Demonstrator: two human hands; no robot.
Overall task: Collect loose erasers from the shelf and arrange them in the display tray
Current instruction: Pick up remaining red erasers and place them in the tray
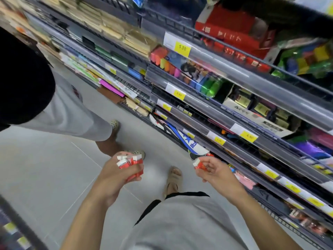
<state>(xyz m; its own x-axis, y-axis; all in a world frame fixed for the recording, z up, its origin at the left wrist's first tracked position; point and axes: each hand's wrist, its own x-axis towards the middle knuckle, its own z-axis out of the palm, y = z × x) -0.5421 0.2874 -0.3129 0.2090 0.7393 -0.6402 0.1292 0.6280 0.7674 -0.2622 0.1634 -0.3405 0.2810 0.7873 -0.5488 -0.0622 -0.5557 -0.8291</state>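
- A bunch of red-and-white erasers [128,162] is clutched in the left hand [115,175], fingers curled.
- One eraser [199,164] is pinched in the right hand [214,171].
- Both forearms are extended over the floor [45,168], beside the shelves [225,112].

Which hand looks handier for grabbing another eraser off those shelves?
The right hand, probably: it hangs beside the shelves and pinches only one eraser. The left hand is crammed with a bunch of erasers, farther out.

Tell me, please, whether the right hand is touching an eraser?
Touching. The head view shows the right hand pinching a red-and-white eraser between thumb and fingers, with no gap.
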